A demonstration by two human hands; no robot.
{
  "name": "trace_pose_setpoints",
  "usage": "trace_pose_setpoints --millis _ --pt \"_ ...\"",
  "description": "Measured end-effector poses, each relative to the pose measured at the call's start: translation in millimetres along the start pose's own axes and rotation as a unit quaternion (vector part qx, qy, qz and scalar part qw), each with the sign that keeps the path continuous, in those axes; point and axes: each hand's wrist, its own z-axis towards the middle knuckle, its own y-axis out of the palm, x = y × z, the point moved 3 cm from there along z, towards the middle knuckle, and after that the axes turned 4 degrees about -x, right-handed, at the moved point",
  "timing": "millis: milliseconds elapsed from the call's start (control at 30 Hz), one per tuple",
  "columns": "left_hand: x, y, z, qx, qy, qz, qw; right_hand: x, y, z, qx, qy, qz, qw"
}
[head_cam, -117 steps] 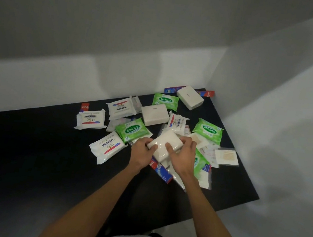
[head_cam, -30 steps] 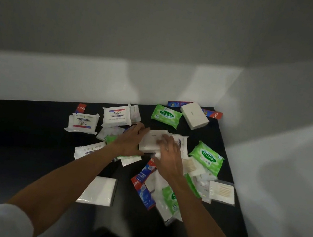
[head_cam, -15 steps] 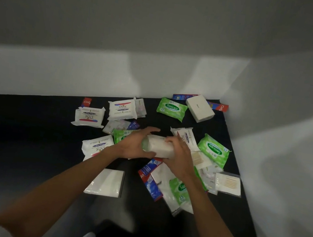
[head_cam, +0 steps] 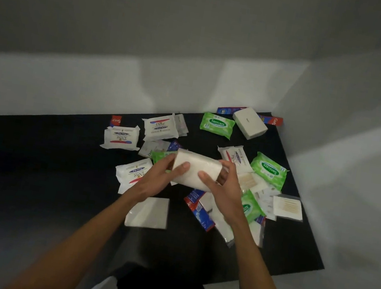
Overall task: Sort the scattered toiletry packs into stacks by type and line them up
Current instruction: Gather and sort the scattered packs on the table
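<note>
Both hands hold a plain white tissue pack (head_cam: 195,169) above the black table (head_cam: 30,169). My left hand (head_cam: 158,176) grips its left end and my right hand (head_cam: 224,187) its right end. Another plain white pack (head_cam: 148,212) lies flat just below the left hand. A third white pack (head_cam: 249,126) sits at the back right. White Dove packs (head_cam: 122,137) (head_cam: 159,128) (head_cam: 133,173) lie to the left. Green Sanicare packs (head_cam: 217,125) (head_cam: 270,170) (head_cam: 248,207) lie at the right.
Red and blue toothpaste boxes (head_cam: 198,212) (head_cam: 272,119) (head_cam: 116,120) lie among the packs. A clear bag of cotton swabs (head_cam: 287,207) sits at the right. White walls border the table at the back and right. The table's front edge runs near my body.
The white pack has been lifted from the pile and turned up to face me between both hands. One white pack was earlier laid down at the front left.
</note>
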Motion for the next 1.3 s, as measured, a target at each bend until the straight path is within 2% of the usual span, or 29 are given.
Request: trace_pose_setpoints --millis 67,267,467,567,800,900,1033,1100,1300 --pt "-7.2 -8.5 -10.5 0.021 0.004 0.023 1.0 2.7 16.7 -9.2 0.022 -0.003 -0.003 1.0" --pt "-41.3 -32.7 -51.3 0.07 -0.022 -0.013 0.997 16.8 69.1 -39.2 0.101 -0.012 -0.067 0.993" --pt "-78.4 -51.6 -86.1 0.111 -0.053 0.024 0.992 46.4 112.7 -57.1 0.089 -0.014 -0.151 0.984" --pt "-100.5 -60.7 -93.7 0.134 -0.06 0.095 0.985 60.2 125.8 -62.0 0.086 0.001 -0.202 0.976" --pt "-112.0 -62.5 -107.6 0.111 -0.09 0.155 0.977 83.2 141.6 -73.1 0.09 0.062 -0.261 0.959" --pt "-118.5 -58.4 -106.8 0.097 -0.126 0.167 0.973 80.9 144.1 -78.9 0.097 0.077 -0.257 0.958" --pt "-118.2 -51.5 -105.4 0.079 -0.166 0.074 0.98 78.5 143.4 -83.1 0.089 0.103 -0.193 0.972" --pt "-116.3 -48.1 -103.1 0.076 -0.171 0.071 0.98 79.3 142.7 -84.9 0.083 0.109 -0.157 0.978" --pt "-111.4 -37.8 -99.1 0.067 -0.166 0.089 0.98 76.2 132.9 -91.7 0.11 0.118 -0.142 0.977"
